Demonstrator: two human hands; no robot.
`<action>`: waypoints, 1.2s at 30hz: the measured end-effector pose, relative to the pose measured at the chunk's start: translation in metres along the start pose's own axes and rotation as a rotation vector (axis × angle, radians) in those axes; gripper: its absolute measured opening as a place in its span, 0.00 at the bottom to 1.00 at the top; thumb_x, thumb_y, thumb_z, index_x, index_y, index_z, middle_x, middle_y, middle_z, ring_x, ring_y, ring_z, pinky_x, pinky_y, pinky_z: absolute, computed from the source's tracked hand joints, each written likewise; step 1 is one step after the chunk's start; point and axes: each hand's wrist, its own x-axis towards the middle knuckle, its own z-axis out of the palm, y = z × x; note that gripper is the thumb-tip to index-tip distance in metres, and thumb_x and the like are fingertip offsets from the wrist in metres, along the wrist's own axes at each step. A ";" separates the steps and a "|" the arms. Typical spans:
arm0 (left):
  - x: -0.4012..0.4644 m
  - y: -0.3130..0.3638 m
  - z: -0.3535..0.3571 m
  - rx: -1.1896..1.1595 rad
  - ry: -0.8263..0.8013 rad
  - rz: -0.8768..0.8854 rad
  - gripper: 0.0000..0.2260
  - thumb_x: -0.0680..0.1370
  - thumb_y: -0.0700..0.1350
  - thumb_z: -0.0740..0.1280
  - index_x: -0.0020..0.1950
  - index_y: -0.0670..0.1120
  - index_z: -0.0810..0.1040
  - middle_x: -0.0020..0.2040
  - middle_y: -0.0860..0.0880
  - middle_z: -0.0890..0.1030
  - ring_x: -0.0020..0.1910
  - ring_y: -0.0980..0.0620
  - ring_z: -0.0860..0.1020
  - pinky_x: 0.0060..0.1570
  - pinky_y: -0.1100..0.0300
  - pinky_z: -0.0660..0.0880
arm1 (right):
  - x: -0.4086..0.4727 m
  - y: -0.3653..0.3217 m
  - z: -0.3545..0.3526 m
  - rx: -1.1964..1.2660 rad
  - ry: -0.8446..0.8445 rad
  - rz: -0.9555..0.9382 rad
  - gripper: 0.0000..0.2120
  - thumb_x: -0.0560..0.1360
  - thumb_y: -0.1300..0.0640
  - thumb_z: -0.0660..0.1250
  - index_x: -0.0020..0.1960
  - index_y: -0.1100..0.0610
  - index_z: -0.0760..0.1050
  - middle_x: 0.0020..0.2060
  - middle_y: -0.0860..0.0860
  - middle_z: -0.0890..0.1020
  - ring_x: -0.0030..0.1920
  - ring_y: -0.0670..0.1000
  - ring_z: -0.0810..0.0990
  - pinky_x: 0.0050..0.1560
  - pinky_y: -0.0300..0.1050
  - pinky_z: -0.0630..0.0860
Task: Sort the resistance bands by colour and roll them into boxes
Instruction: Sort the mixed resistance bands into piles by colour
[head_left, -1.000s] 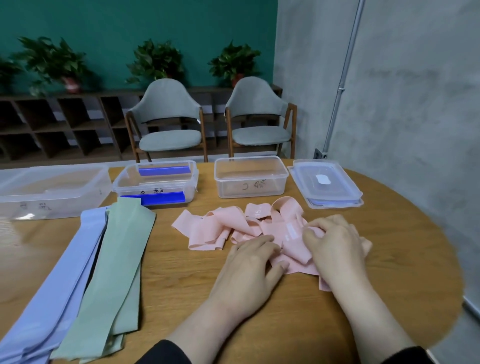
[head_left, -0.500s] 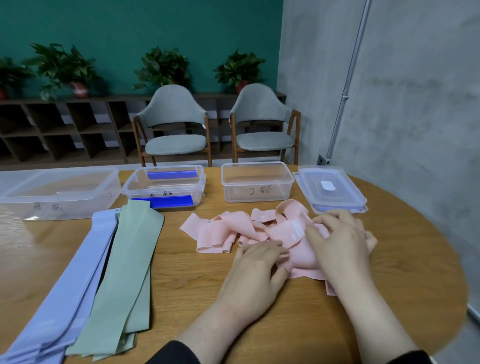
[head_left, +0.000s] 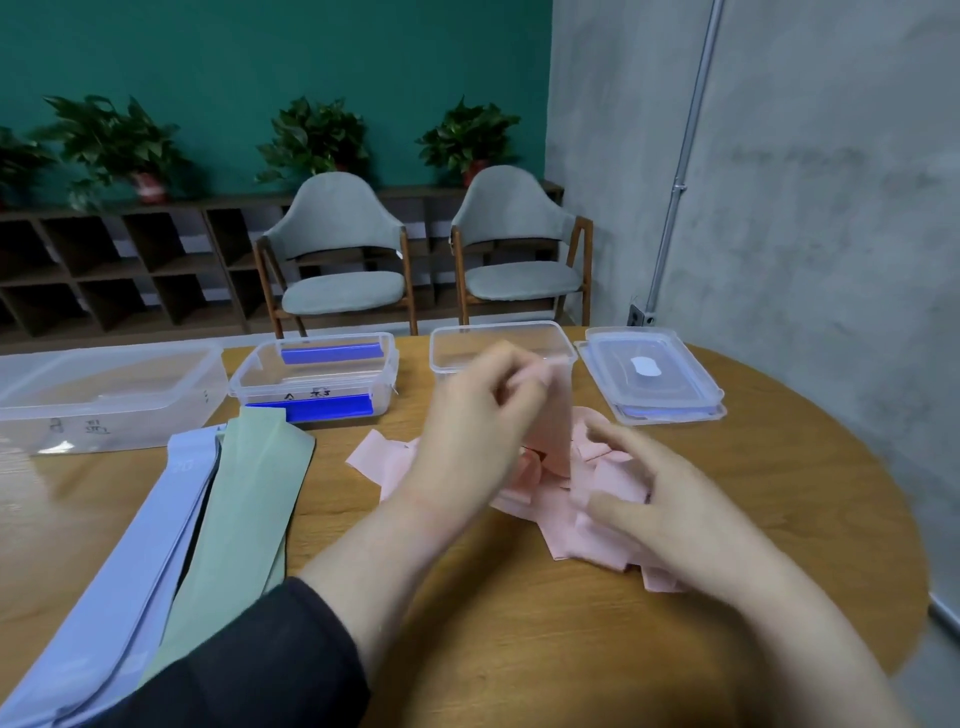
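The resistance bands lie in three colour groups on the round wooden table (head_left: 779, 519). At the 9 o'clock side, the lilac bands (head_left: 104, 582) run as a long flat stack from the near left edge up toward the large clear box (head_left: 104, 395) at 10 o'clock. Just beside them, touching along their right side, the green bands (head_left: 244, 509) lie flat in the same direction, their far end close to the blue-clipped box (head_left: 317, 379) at 11 o'clock, which stands open with marker writing on its front wall.

Near the table's middle, the pink bands (head_left: 571, 514) sit in a crumpled heap. The left hand (head_left: 478, 415), its arm in a dark sleeve (head_left: 249, 665), is raised above the heap and pinches one pink strip at its top, so that the strip hangs down to the pile; motion blur hides the exact finger positions. Behind this hand, at 12 o'clock, stands a small clear box (head_left: 498, 343), partly hidden by the hand and strip. The right hand (head_left: 670, 493) rests on the right part of the heap with fingers spread and loosely bent, pressing rather than clasping.

At 1 o'clock a stack of clear lids (head_left: 649, 374) lies flat near the far right rim. Bare wood stretches from 2 to 5 o'clock, along the curved right edge, and at 6 o'clock between the forearms. Beyond the table stand two grey chairs (head_left: 343, 260), a low shelf (head_left: 104, 270) and potted plants (head_left: 119, 145).
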 end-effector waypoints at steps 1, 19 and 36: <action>0.011 0.010 -0.005 -0.036 0.070 0.003 0.07 0.81 0.44 0.66 0.44 0.49 0.81 0.40 0.57 0.82 0.41 0.62 0.78 0.41 0.66 0.73 | 0.000 0.001 0.003 -0.008 -0.021 0.015 0.29 0.65 0.34 0.71 0.63 0.22 0.65 0.59 0.25 0.72 0.56 0.38 0.77 0.43 0.33 0.74; 0.087 0.072 -0.052 -0.171 0.277 0.064 0.07 0.79 0.47 0.67 0.43 0.53 0.83 0.38 0.59 0.82 0.39 0.58 0.79 0.42 0.55 0.77 | -0.005 -0.039 0.037 0.637 0.014 0.042 0.04 0.78 0.57 0.69 0.47 0.57 0.80 0.39 0.56 0.85 0.40 0.54 0.83 0.42 0.50 0.77; -0.032 -0.108 -0.044 0.567 -0.087 -0.084 0.08 0.78 0.44 0.69 0.57 0.51 0.80 0.55 0.52 0.77 0.54 0.49 0.76 0.57 0.49 0.74 | -0.006 -0.040 0.101 -0.312 0.018 -0.045 0.16 0.77 0.40 0.63 0.38 0.50 0.75 0.35 0.45 0.76 0.40 0.46 0.75 0.42 0.44 0.72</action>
